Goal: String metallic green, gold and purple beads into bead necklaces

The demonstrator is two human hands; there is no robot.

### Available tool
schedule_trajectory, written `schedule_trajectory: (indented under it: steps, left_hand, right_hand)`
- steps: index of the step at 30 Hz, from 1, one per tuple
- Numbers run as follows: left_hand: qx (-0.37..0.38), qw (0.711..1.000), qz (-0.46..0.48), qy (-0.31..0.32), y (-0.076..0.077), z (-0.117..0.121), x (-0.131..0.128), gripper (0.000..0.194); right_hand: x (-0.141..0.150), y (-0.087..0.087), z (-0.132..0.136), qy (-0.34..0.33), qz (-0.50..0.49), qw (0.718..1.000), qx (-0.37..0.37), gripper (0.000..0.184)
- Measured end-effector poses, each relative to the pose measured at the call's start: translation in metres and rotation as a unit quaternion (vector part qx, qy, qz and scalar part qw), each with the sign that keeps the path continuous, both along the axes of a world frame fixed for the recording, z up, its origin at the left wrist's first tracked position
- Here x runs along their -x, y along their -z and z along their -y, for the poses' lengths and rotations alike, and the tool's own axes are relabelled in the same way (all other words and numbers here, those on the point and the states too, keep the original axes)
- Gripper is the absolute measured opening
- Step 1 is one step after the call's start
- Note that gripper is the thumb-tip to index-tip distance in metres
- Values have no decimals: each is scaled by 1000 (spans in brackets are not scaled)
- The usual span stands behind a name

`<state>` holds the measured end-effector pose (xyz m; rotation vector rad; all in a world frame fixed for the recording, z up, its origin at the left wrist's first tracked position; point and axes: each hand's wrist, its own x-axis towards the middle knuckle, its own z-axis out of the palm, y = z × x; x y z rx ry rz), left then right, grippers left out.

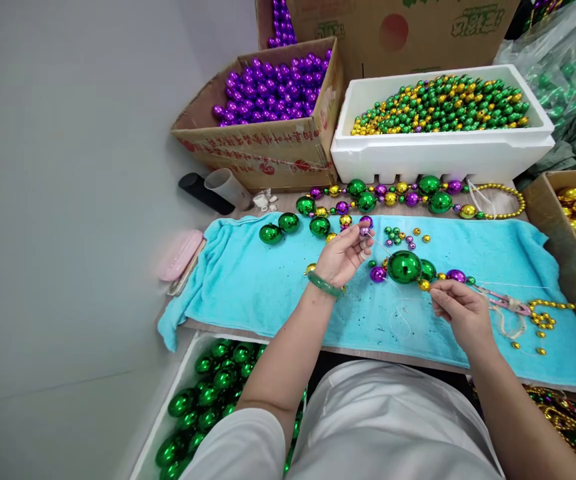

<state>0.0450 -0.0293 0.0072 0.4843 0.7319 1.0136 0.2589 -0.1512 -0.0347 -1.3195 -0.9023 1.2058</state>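
My left hand, a green bangle at its wrist, pinches a small purple bead above the towel. A thin white thread runs from there toward a large green bead. The fingertips of my right hand are closed on a gold bead just right of that green bead. Strung near them are a purple bead and another purple bead. Loose small beads lie behind the string. Pink-handled scissors rest to the right of my right hand.
A turquoise towel covers the table. Behind it lies a finished-looking bead strand. A carton of purple beads, a white foam box and a carton of gold beads surround it. Green balls fill a bin at lower left.
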Motion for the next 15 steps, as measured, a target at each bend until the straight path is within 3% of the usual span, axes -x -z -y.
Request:
schedule_trajectory:
  steps: [9, 15]
  left_hand:
    - [-11, 1000, -4, -21, -3, 3, 2, 17]
    - [-57, 996, -58, -21, -4, 15, -7, 32]
  right_hand:
    - [1, -2, -1, -4, 14, 1000, 14, 16]
    - [11, -4, -5, 5, 14, 1000, 23, 20]
